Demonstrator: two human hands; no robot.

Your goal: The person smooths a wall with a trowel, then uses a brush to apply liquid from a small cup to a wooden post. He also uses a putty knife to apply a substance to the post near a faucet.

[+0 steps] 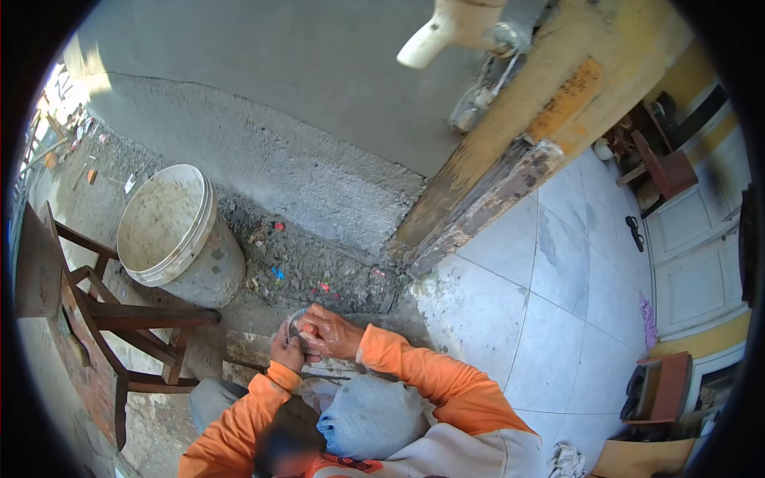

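Observation:
My left hand (288,348) and my right hand (330,333) are together in front of my bent knees, both wet or smeared with something pale. Between them is a small greyish thing with a curved rim (296,320); the fingers cover most of it, so its kind cannot be made out. My left fingers are closed round its near side, and my right fingers are curled over the other side. Below the hands is my knee in faded blue cloth (373,414). Orange sleeves (434,368) reach to both wrists.
A dirty white bucket (215,267) stands to the left, by a wooden chair (119,315). Ahead are a grey plastered wall (279,159) and rubble-strewn ground (319,275). A worn door post (486,207) and white tiled floor (550,311) lie to the right.

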